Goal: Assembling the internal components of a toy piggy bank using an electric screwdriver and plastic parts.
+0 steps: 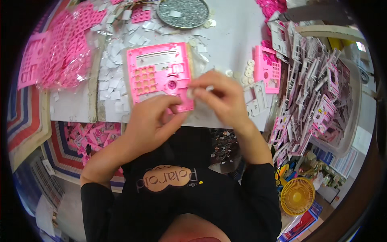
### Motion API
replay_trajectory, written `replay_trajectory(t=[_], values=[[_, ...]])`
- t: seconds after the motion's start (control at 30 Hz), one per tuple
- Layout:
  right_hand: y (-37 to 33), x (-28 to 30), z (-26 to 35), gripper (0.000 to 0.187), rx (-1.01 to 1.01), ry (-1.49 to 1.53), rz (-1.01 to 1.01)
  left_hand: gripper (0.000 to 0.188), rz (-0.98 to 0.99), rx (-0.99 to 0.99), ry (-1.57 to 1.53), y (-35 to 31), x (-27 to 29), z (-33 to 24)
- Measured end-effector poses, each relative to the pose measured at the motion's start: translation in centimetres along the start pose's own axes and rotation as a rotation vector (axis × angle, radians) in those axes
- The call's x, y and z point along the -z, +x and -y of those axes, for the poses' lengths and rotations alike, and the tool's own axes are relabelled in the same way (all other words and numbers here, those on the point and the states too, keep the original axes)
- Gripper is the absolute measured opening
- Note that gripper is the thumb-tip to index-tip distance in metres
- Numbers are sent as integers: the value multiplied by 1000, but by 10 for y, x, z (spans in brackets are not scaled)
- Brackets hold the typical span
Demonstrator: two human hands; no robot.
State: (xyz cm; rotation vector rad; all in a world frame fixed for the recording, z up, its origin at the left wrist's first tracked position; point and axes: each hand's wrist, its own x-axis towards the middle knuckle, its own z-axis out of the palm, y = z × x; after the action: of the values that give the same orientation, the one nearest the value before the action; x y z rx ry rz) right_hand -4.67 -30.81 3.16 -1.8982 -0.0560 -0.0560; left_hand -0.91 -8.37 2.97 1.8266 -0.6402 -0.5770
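Note:
A pink plastic calculator housing (163,86) lies open side up on the table, with a grid of square key holes at its left and a round hole near its middle. At its lower edge my left hand (155,121) is closed, thumb and curled fingers gripping the rim. My right hand (221,94) is beside its right edge, fingers pinched on a small pale round disc (190,93). Similar white discs (248,72) lie in a cluster to the right. Farther right are another pink housing (267,69) and a white frame (255,98).
White paper squares (114,66) litter the table's left side. Behind the housing stands a round metal tin (183,16). Bagged pink keypads (68,52) lie at far left. At right, a clear bin (350,121) overflows with printed panels (306,88). A yellow basket (297,196) sits lower right.

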Motion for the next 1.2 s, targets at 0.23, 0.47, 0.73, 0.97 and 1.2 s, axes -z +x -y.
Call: replay_trajectory(t=[0.23, 0.47, 0.73, 0.97, 1.2], values=[[-9, -28, 8, 14, 320, -481, 100, 13, 122, 85, 22, -9, 10, 7], [34, -37, -12, 14, 329, -744, 5, 14, -144, 82, 65, 3, 51, 3], [37, -47, -16, 15, 289, -808, -7, 14, -165, -51, 179, 21, 63, 3], [37, -56, -14, 18, 247, -909, -37, 19, -260, -269, 490, 110, 71, -7], [39, -56, -17, 28, 169, -751, -29, 16, 54, 367, 1084, 273, 54, 45]])
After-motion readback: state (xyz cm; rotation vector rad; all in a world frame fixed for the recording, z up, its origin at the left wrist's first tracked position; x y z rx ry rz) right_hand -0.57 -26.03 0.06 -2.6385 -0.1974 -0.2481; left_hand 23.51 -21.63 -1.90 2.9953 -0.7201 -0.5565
